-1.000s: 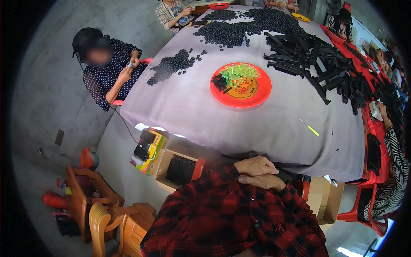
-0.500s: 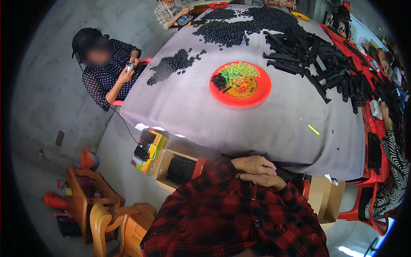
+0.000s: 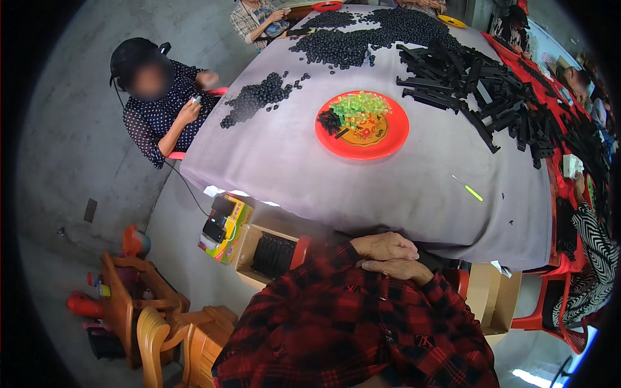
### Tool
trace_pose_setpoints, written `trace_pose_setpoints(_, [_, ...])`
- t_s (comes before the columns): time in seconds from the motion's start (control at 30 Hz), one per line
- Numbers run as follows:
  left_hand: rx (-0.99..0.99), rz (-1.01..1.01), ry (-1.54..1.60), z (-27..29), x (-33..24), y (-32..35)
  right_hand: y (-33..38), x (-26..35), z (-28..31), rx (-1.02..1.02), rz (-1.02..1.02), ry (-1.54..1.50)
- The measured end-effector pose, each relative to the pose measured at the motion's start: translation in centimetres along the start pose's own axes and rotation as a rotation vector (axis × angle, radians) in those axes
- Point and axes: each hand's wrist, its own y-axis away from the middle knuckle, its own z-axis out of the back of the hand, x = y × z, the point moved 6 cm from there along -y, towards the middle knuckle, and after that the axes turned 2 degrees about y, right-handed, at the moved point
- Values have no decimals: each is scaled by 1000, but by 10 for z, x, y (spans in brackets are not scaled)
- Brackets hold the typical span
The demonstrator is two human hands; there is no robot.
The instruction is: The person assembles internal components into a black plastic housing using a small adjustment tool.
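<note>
At the near edge of the table, my left hand (image 3: 385, 246) rests just beyond my right hand (image 3: 400, 267), the two touching. Both lie loosely with their backs up, and I see nothing held in either. A red plate (image 3: 362, 152) on the cloth is nearest ahead of them, bearing small green translucent pieces (image 3: 362, 107) and a little heap of black pieces (image 3: 330, 121). To the right lies a thin pick tool with a yellow-green handle (image 3: 473, 193).
Small black round parts (image 3: 255, 100) are heaped at the left and far side of the grey tablecloth (image 3: 272, 168). Long black bars (image 3: 479, 90) pile up at right. Cardboard boxes (image 3: 249, 268) flank me below the table. A co-worker (image 3: 169, 107) sits at left; others sit farther off.
My hands have stayed in place. The co-worker at left has moved one hand away from the other. At right, another person's hand and the white object by it have shifted slightly.
</note>
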Motion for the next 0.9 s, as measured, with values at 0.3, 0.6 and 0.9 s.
trace_pose_setpoints(0.3, [-38,-9,-6,0,-11,6,-4,-1,1,163,-510,-308])
trace_pose_setpoints(0.6, [15,-19,70,-1,-6,0,-10,34,23,145,-629,-297])
trace_pose_setpoints(0.9, [-99,-67,13,7,-15,7,-18,55,39,19,-429,-189])
